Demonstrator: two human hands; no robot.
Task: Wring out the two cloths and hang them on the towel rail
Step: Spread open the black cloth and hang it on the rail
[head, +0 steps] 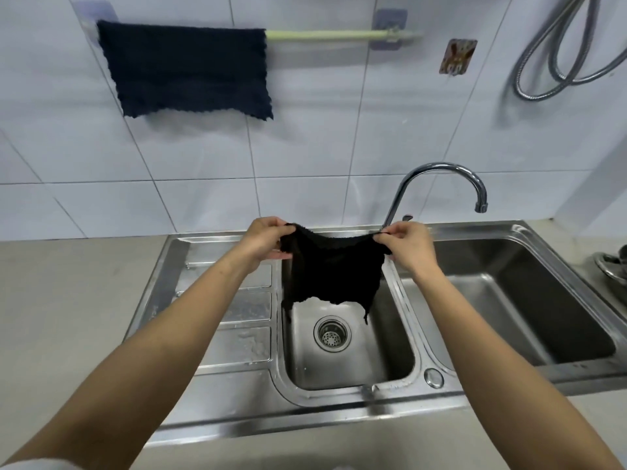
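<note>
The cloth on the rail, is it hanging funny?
Yes. The hung cloth sits slanted, its bottom edge dropping to the right, bunched at the left end of the rail. The right part is bare.

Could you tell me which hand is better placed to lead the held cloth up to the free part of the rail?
Probably right: the right hand sits below the bare rail; the left hand pinches the cloth under the hung cloth.

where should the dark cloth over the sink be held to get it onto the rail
Best by its two top corners, from either side, as now: the left hand and right hand each pinch a corner, so the black cloth hangs spread above the sink basin. That flat top edge should drape over the free right stretch of the towel rail, beside the navy cloth.
</note>
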